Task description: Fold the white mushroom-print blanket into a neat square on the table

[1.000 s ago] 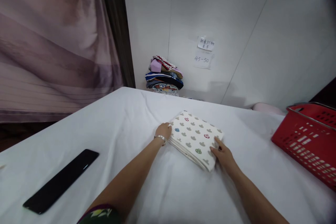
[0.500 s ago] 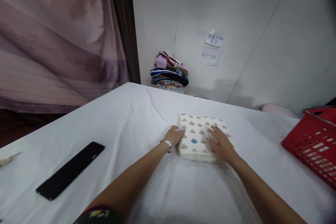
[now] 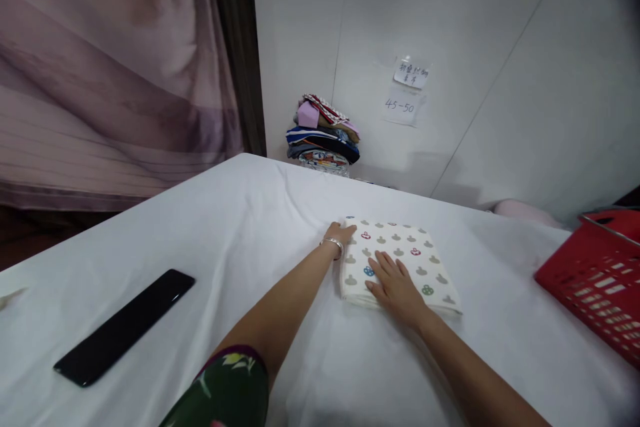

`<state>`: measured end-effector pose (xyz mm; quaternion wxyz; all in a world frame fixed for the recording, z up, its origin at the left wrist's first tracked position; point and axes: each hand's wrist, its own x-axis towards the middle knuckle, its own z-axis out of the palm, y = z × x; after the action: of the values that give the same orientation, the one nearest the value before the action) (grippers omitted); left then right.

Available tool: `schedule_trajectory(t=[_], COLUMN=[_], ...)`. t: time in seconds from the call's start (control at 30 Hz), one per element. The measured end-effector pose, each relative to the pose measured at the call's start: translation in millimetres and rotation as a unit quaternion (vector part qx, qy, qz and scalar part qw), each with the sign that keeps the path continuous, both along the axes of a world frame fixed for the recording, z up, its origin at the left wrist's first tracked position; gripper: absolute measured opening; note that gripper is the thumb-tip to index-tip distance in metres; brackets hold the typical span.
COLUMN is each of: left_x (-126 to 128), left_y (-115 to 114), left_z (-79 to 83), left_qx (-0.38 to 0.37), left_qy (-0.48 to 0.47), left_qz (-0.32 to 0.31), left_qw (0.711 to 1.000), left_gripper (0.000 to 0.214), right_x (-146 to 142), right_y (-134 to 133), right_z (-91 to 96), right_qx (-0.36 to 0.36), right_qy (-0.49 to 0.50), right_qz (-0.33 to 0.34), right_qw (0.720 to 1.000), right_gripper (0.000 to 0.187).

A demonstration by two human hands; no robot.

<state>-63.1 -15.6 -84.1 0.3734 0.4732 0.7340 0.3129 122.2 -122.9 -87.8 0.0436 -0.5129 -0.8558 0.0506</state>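
A folded cream cloth (image 3: 385, 240) printed with grey, red, blue and green mushroom-like shapes lies flat in several layers on the white-covered table. My left hand (image 3: 340, 235), with a silver bracelet at the wrist, is at the cloth's far left edge. Its thumb reaches over the top, while the other fingers are partly hidden along the side. On the near middle part of the cloth rests my right hand (image 3: 397, 287), open, palm down, fingers spread.
A black phone-like slab (image 3: 125, 327) lies on the white tablecloth (image 3: 270, 240) at left. A red plastic basket (image 3: 595, 273) stands at right. Folded fabrics (image 3: 324, 133) are piled by the wall, below paper notes (image 3: 403, 105). A pinkish curtain (image 3: 115, 73) hangs at left.
My left hand has slid away from me along the cloth's left edge. My right hand has moved left and nearer, uncovering more of the cloth's right side, and now rests on it.
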Motion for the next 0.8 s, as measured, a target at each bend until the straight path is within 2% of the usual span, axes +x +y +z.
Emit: schedule_trajectory(t=[0.2,0.37,0.5,0.57,0.63,0.7,0.8], left_x=[0,-5,-4,1,10,19,27], left_y=[-3,-3,-7,-13,-23,-34,-47], left_z=[2.6,1.9,9.0,13.8,16.2,14.4,5.8], left_qx=[0.034,0.023,0.021,0.055,0.131,0.193,0.177], left_qy=[0.056,0.098,0.12,0.145,0.196,0.255,0.295], left_qz=[-0.026,-0.048,-0.06,-0.068,-0.105,-0.183,-0.284], left_qw=[0.998,0.994,0.991,0.986,0.966,0.93,0.895], left_gripper=[0.06,0.053,0.052,0.054,0.055,0.055,0.051], right_x=[-1,-1,-3,-4,-5,-5,-1], right_y=[-3,-4,-5,-6,-7,-8,-2], right_z=[0.4,3.0,6.4,6.9,6.9,8.0,14.4], right_qx=[0.003,-0.006,-0.001,-0.003,-0.007,-0.014,-0.059], right_qy=[0.005,0.007,0.008,0.007,0.007,0.013,0.039], right_qz=[0.005,0.004,0.004,0.003,0.004,0.003,0.021], right_qw=[1.0,1.0,1.0,1.0,1.0,1.0,0.997], right_gripper=[0.059,0.057,0.056,0.056,0.056,0.057,0.058])
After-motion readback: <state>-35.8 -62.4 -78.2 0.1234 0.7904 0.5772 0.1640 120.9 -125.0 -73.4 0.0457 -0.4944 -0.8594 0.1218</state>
